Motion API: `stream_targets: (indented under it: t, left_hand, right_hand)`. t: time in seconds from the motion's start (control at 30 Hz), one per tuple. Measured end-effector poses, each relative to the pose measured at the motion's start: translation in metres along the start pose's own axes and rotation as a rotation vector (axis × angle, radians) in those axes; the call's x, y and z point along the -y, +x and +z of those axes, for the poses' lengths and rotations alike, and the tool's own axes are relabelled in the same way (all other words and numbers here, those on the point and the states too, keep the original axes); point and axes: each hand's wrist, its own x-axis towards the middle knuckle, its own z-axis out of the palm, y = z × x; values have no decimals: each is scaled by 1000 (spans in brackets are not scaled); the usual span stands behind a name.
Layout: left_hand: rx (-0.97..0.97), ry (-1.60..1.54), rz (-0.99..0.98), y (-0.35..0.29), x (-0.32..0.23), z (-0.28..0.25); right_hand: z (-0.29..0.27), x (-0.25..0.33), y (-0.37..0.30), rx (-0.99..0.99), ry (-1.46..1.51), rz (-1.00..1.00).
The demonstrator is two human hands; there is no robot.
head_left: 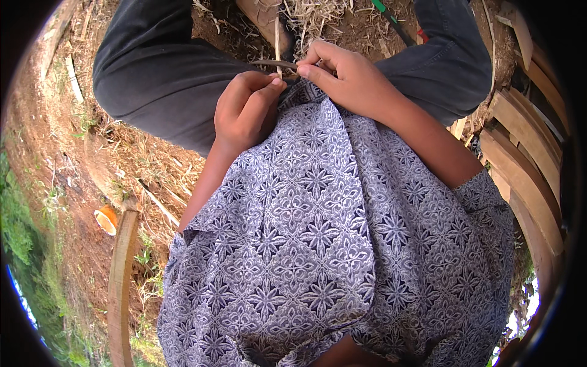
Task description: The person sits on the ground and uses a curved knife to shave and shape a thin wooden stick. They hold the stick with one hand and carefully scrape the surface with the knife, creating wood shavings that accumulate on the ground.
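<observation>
My left hand [244,110] is closed, with thumb and forefinger pinching a thin pale strip of wood or bamboo [277,46] that points away from me. Across the strip lies the narrow, dark, slightly curved blade of a small knife [282,63]. Its base end is pinched in my right hand [342,74], whose fingers hide any handle. Both hands are close together in front of my patterned shirt [306,214], between my bent knees in dark trousers. The blade appears to touch the strip close to my left fingertips.
Pale shavings [324,21] litter the brown ground ahead. A long tool with a green part [380,6] lies by my right knee. Several sawn boards [520,165] are stacked at the right. At the left are a wooden beam [122,275] and an orange cup-like object [106,220].
</observation>
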Motion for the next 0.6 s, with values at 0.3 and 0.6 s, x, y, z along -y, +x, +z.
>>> stream_targets:
  t: [0.3,0.6]
  left_hand:
    - [-28,10,-7,-3,6,3]
    - [-28,-1,-54,-4,1,2]
  right_hand:
    - [-3,17,-5,3,-66,41]
    - [6,7,1,-35,-83,8]
